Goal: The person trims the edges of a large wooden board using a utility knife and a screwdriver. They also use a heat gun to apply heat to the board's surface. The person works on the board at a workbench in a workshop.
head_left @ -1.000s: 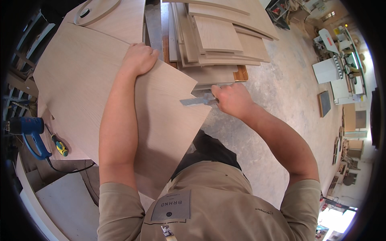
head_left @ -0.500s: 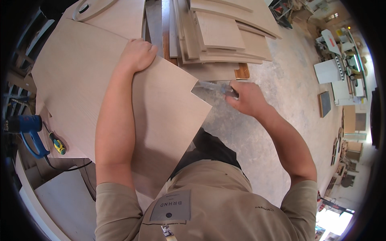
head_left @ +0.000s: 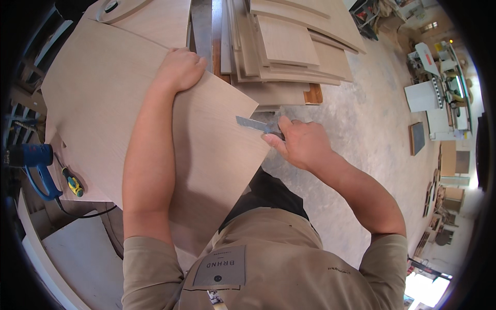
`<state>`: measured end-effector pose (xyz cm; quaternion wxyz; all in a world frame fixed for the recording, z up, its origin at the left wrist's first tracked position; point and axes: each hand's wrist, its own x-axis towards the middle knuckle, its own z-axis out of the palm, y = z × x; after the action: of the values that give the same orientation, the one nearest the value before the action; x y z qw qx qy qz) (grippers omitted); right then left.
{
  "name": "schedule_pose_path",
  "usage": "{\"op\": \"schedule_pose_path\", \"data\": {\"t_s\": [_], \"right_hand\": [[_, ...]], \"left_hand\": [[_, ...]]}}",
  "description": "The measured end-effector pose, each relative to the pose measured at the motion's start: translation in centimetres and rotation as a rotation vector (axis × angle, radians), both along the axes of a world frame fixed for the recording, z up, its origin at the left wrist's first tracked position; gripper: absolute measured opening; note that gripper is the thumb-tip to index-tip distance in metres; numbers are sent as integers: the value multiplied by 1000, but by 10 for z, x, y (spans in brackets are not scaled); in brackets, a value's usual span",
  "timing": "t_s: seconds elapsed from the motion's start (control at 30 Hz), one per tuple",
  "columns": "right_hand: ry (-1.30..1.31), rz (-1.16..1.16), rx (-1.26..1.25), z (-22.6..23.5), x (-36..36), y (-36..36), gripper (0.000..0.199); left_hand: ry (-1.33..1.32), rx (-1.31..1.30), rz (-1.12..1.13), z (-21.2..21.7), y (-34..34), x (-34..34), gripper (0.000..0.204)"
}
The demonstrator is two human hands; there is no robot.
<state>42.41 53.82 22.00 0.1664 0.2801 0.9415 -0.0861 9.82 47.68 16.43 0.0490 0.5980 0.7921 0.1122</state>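
Note:
A large pale wooden panel lies tilted across the left and middle, with a notch cut into its right corner. My left hand is closed over the panel's far edge, its fingertips hidden beyond that edge. In my right hand is a utility knife, its long grey blade pointing left. The blade lies over the notch area at the panel's corner; whether it touches the wood I cannot tell. My right fingers wrap around the handle, hiding most of it.
Beyond the panel is a stack of cut boards. At the left are a blue heat gun and a yellow-green screwdriver. A curved wooden strip lies at the far left. A white machine stands across the floor at right.
My right hand has moved left and nearer to me, bringing the knife blade from beyond the notch to over the panel's corner. My left hand keeps its grip on the panel.

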Motion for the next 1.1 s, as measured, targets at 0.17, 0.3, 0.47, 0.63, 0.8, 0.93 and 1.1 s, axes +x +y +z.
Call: {"op": "schedule_pose_path", "data": {"t_s": [0.17, 0.3, 0.47, 0.63, 0.8, 0.93, 1.1], "right_hand": [[-77, -88, -96, 11, -10, -7, 59], [-90, -125, -109, 13, -14, -14, 59], [-79, -159, -70, 14, -16, -19, 59], [-60, -204, -28, 15, -19, -26, 60], [-79, -225, 30, 14, -22, -31, 63], [-97, -259, 49, 16, -26, -35, 64], [-101, -316, 37, 19, -30, -38, 64]], "left_hand": [[-5, -15, 9, 0, 0, 1, 50], [26, 5, 3, -1, 1, 0, 49], [41, -1, -15, -1, 1, 0, 48], [32, -40, -37, 0, 2, 0, 49], [30, -26, -28, -1, 3, 0, 46], [14, -22, -38, 0, 3, -1, 51], [49, -34, -62, 0, 4, -1, 49]]}}
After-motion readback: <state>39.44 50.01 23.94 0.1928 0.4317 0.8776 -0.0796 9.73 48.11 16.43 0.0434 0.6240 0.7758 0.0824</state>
